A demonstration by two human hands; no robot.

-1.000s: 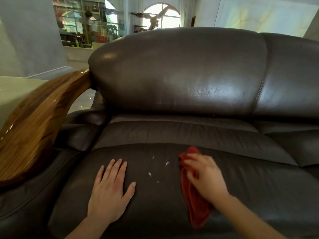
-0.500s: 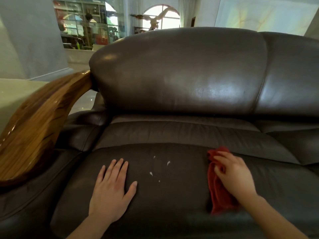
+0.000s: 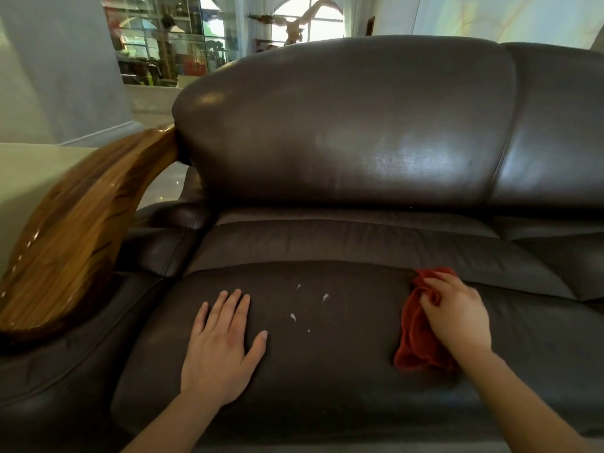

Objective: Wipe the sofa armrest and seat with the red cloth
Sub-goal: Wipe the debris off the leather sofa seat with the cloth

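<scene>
Pressing the bunched red cloth (image 3: 416,335) onto the seat (image 3: 343,371), the right hand (image 3: 457,317) grips it closed; the left hand (image 3: 222,348) lies flat, holding nothing. A careless sweep could smear or scatter the white specks (image 3: 293,317) leftward instead of lifting them.

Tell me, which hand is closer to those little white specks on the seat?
Left. The left hand lies flat just left of the white specks; the right hand, gripping the red cloth, sits farther off to their right.
</scene>
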